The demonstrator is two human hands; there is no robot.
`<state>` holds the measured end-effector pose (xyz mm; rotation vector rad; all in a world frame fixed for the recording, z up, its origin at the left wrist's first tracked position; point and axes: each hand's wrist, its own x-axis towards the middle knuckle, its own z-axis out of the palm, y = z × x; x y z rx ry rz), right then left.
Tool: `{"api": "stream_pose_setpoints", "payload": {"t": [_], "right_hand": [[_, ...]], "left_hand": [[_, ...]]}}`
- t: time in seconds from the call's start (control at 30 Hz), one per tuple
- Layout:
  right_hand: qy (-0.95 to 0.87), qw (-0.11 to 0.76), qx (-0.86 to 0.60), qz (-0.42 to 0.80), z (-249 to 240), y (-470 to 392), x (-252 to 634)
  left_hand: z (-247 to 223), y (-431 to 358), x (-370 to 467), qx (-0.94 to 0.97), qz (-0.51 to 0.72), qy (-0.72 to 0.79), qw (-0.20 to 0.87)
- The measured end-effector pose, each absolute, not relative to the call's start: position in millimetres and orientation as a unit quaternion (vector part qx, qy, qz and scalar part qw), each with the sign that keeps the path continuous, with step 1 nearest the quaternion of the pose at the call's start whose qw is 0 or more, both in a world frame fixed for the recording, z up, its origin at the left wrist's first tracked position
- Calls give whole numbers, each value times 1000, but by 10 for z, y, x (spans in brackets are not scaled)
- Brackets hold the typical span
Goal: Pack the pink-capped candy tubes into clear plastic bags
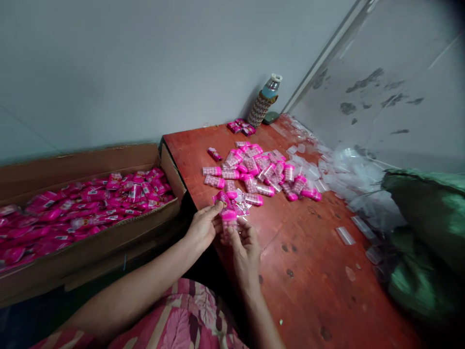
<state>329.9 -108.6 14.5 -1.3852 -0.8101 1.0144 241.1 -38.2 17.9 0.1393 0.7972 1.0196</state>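
- The right hand (247,245) has its thumb and fingers nearly closed, grasping the clear body of a small plastic container with pink cap (229,216).
- The left hand (203,226) pinches, between thumb and bent fingers, a shiny pink printed wrapper (220,196), just beside this container.
- The container is between both hands' fingertips; its long axis runs away from the person, with the pink end pointing to the far side.
- Beyond the fingers, a pile of similar pink-capped containers (251,166) lies on a red wooden table (308,271).
- Farthest from the fingers, a bottle in woven sleeve (259,109) stands.
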Motion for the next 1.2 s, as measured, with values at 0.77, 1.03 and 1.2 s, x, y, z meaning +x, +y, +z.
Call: {"api": "stream_pose_setpoints", "payload": {"t": [0.77,1.03,1.2], "right_hand": [[-362,591,-603,394,129,-1080,3365],[-285,636,-506,507,79,-1032,3398],[-294,603,-495,552,79,-1116,3425]], "left_hand": [[206,-379,2367,279,374,374,802],[188,-449,2400,254,358,362,822],[209,-433,2324,202,418,360,809]]}}
